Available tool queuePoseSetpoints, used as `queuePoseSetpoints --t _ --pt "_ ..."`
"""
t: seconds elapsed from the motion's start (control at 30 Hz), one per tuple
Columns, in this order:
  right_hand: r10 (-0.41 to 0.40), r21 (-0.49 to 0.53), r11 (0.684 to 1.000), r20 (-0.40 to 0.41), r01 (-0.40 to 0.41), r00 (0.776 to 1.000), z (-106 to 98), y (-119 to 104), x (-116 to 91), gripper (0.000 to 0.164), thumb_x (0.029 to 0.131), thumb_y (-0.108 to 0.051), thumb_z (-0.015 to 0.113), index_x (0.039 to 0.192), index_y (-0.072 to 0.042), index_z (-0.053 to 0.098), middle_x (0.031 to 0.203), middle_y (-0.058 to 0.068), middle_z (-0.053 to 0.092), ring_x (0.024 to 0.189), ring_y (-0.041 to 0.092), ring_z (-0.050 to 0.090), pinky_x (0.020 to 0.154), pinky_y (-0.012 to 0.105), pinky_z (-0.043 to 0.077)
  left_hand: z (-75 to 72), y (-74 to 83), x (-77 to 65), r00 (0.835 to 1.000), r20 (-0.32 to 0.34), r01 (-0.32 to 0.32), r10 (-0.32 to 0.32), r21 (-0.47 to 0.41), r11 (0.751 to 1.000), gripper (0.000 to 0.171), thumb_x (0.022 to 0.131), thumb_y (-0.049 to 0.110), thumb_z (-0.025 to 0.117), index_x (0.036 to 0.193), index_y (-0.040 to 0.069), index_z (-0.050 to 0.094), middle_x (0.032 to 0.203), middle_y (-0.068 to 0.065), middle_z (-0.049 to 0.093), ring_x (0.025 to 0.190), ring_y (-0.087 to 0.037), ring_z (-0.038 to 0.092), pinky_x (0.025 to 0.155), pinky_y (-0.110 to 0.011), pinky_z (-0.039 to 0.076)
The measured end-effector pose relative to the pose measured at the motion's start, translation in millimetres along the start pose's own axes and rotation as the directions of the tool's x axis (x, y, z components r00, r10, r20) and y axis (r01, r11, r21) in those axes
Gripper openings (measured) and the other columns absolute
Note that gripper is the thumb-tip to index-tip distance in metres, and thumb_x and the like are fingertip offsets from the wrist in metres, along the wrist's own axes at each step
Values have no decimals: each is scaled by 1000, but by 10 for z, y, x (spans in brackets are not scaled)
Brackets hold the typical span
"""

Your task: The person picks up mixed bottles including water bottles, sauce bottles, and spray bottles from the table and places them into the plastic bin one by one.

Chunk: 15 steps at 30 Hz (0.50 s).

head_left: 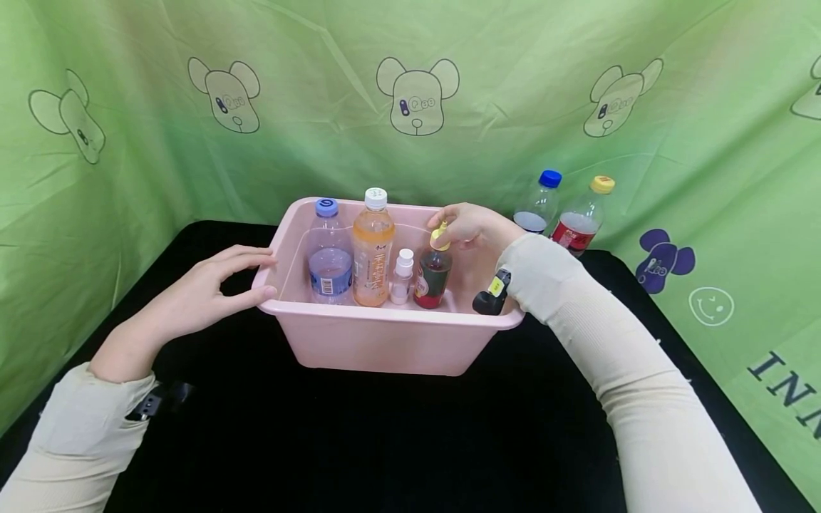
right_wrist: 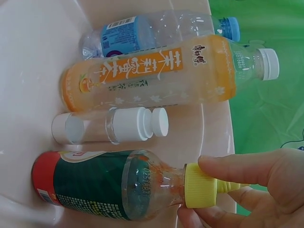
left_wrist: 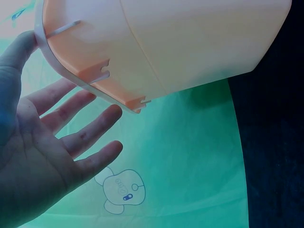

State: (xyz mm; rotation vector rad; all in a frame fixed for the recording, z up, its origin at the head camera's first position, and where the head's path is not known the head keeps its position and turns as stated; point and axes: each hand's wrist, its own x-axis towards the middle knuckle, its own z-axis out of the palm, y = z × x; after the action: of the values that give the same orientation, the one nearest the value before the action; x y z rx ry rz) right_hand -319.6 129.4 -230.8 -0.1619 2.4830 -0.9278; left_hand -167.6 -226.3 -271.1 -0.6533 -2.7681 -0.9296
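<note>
My right hand (head_left: 471,224) pinches the yellow cap of a sauce bottle (right_wrist: 95,183) with a dark green label, which stands upright inside the pink plastic tub (head_left: 378,342). Beside it in the tub is a small clear bottle with a white cap (right_wrist: 109,126). Further left stand an orange-labelled drink bottle (head_left: 372,249) and a clear water bottle with a blue cap (head_left: 329,256). At the tub's left rim, my left hand (head_left: 199,296) rests with its fingers extended; the left wrist view shows the fingers spread along the rim.
Behind my right forearm stand a blue-capped clear bottle (head_left: 537,203) and a yellow-capped bottle with a red label (head_left: 580,217), both outside the tub. Black cloth (head_left: 385,442) covers the table. A green printed curtain (head_left: 308,128) hangs behind and at the sides.
</note>
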Motion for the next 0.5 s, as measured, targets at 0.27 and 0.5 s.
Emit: queuePoseSetpoints --t 0.27,0.5 --pt "0 -70 998 -7 0 1000 0 -4 -13 43 86 -10 61 126 -7 48 125 6 45 87 14 43 67 24 38 -11 7 -8 1000 8 7 -7 -3 1000 47 88 33 63 130 13 55 133 -9 51 128 -29 42 100 -52 35" --pt "20 -22 1000 -49 -21 999 -71 -57 -55 45 86 -15 64 127 -9 48 117 8 47 61 8 42 58 22 35 -5 1 -11 1000 4 2 -2 2 1000 47 88 32 63 130 13 55 133 -8 51 128 -29 42 100 -52 35"
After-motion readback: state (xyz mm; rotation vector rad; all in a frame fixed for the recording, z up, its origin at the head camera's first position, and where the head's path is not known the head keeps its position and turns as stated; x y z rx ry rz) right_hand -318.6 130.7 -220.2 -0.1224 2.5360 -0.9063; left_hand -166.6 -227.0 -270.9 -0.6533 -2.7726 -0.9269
